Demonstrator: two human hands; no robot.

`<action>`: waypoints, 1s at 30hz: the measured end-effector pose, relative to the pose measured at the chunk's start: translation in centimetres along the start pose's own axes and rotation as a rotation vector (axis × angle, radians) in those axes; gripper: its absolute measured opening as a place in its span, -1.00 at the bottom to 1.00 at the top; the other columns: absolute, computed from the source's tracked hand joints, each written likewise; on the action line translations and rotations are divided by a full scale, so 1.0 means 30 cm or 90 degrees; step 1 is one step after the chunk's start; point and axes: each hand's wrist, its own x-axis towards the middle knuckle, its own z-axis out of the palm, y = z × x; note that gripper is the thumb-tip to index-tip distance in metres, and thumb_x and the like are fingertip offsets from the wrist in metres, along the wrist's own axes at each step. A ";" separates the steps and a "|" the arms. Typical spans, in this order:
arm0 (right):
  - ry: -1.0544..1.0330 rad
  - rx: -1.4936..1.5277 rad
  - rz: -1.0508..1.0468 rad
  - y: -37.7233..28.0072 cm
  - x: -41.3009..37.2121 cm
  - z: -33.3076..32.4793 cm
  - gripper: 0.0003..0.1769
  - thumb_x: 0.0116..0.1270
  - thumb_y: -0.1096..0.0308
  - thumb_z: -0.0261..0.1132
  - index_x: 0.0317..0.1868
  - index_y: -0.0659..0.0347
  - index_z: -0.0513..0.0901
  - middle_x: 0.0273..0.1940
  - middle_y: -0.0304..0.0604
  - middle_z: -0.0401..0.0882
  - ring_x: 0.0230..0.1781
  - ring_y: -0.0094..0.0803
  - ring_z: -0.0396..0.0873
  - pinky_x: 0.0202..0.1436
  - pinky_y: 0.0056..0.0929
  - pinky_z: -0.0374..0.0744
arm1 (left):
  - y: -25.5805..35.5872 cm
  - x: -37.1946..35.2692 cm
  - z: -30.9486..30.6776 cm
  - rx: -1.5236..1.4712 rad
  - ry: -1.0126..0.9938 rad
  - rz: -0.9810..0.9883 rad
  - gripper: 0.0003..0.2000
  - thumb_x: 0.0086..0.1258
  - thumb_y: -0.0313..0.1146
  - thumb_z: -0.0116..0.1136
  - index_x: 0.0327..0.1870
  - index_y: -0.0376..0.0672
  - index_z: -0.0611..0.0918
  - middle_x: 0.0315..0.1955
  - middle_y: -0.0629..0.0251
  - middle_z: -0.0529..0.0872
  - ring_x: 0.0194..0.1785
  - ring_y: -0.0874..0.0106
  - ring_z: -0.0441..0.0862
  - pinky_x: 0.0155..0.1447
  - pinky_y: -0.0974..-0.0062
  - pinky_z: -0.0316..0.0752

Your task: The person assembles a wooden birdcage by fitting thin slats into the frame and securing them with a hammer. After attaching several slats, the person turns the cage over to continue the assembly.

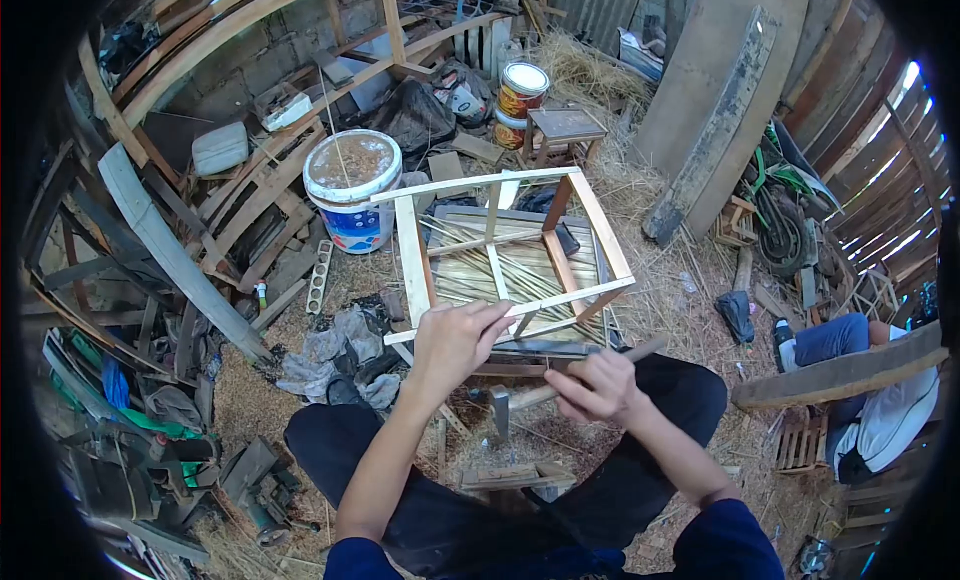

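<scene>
A light wooden frame (415, 265) stands before me on a low table, with thin sticks (520, 270) scattered inside and under it. My left hand (460, 345) is closed on the near rail of the frame, thumb and fingers pinched over it. My right hand (598, 385) is wrapped round the wooden handle of a hammer (500, 412), whose metal head hangs to the left of that hand, just below the frame's near edge. A small dark block (566, 240) lies inside the frame at its right.
A white and blue bucket (355, 195) stands behind the frame's left side, with stacked paint tins (522, 90) and a small stool (567, 125) behind. Grey rags (345, 350) lie at the left. Another person's leg (830, 340) shows at the right, near a curved plank (840, 375).
</scene>
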 end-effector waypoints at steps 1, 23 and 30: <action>-0.005 -0.021 0.003 0.046 -0.019 0.014 -0.52 0.33 0.30 0.46 0.27 0.13 0.78 -0.30 -0.17 0.69 -0.46 -0.35 0.63 -0.47 -0.36 0.50 | -0.004 0.005 0.001 -0.006 0.013 0.001 -0.79 0.48 -0.18 0.42 -0.03 -0.04 0.90 -0.33 0.29 0.87 -0.43 0.18 0.72 -0.26 0.26 0.58; 0.034 -0.002 0.192 0.107 -0.116 0.080 -0.58 0.29 0.34 0.50 0.18 0.11 0.83 -0.34 -0.24 0.65 -0.46 -0.37 0.60 -0.45 -0.34 0.54 | -0.002 0.030 0.006 0.080 -0.002 -0.014 -0.78 0.47 -0.14 0.44 -0.03 -0.02 0.88 -0.50 0.35 0.72 -0.46 0.26 0.68 -0.29 0.30 0.53; 0.032 0.007 0.019 0.056 -0.072 0.022 -0.51 0.24 0.34 0.55 0.21 0.13 0.81 -0.32 -0.22 0.67 -0.46 -0.34 0.62 -0.44 -0.33 0.57 | 0.006 0.032 0.024 0.072 0.011 0.004 -0.76 0.45 -0.17 0.47 0.02 -0.05 0.88 -0.48 0.31 0.74 -0.50 0.24 0.63 -0.33 0.29 0.50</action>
